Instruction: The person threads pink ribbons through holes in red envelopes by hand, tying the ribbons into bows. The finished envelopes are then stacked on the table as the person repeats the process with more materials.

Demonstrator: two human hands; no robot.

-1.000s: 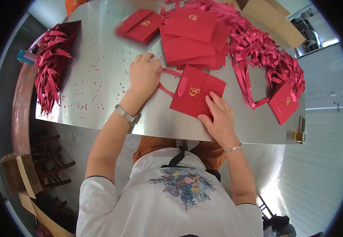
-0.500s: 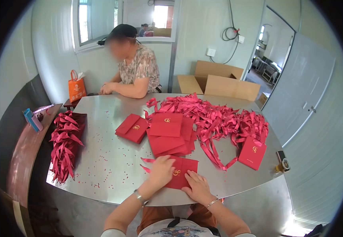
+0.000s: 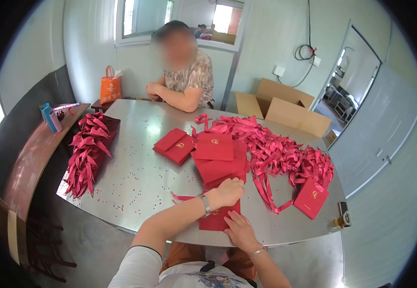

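I see my left hand (image 3: 227, 192) reached across the near part of the counter (image 3: 136, 192). Its fingers are curled in over the far end of a red paper bag (image 3: 212, 222). I cannot tell whether they pinch anything, since the knuckles hide the fingertips. A wristwatch (image 3: 205, 205) sits on that wrist. My right hand (image 3: 239, 230) lies flat on the near end of the same bag, fingers apart and gripping nothing, close to the counter's near edge. The bag lies flat between the two hands, and a red ribbon tail (image 3: 182, 197) sticks out from it toward the left.

Just beyond my left hand, toward the middle of the counter, is a loose stack of red bags (image 3: 216, 158) with a gold mark on the top one. A folded pair of bags (image 3: 175, 145) lies just left of that stack. A big tangle of red ribbons (image 3: 280, 153) spreads from the far side toward the right edge. A single red bag (image 3: 311, 198) lies at its near end, by the right edge. A second bundle of ribbons (image 3: 88, 149) runs along the left edge. Small red specks dot the bare metal between them.

A co-worker (image 3: 189, 81) sits at the far edge, forearms resting on the counter. An orange bag (image 3: 110, 86) stands to that person's side, and an open cardboard box (image 3: 285, 108) sits behind the far right corner.
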